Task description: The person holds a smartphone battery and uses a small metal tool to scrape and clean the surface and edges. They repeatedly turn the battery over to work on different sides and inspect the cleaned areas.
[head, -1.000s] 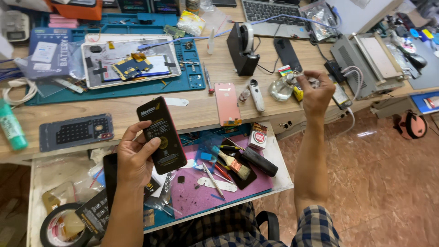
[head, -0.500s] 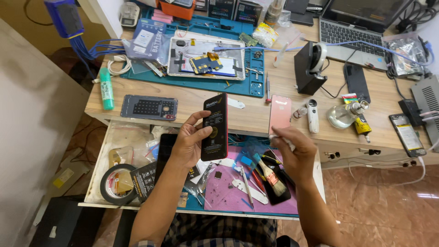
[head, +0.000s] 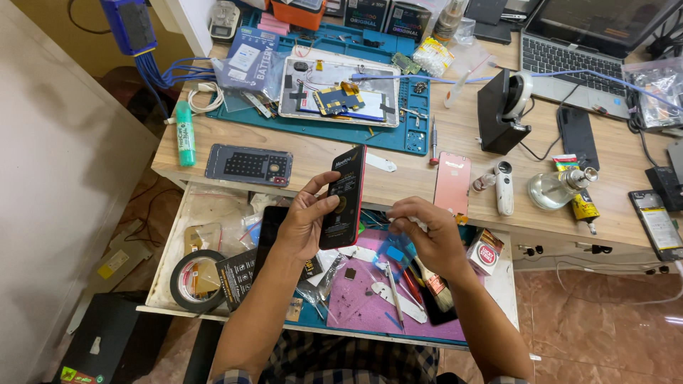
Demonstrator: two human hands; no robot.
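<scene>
Two hands over open drawer [head: 213,213]: ur left hand [head: 307,220] grips red phone [head: 343,197], long axis upright; right hand [head: 430,235] just beside, pinching small white bit, nearer brush [head: 434,284].

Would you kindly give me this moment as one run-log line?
left hand: holds red-edged phone upright, back open | right hand: pinches small white piece beside phone | below: open drawer, purple mat, brush

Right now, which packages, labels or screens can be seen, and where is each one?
Laptop: grey, open, far right of the desk.
Two boxes: dark, at the back edge.
Small carton: red and white, in the drawer near the right hand.
Phone: black with red edge, in the left hand.
</scene>
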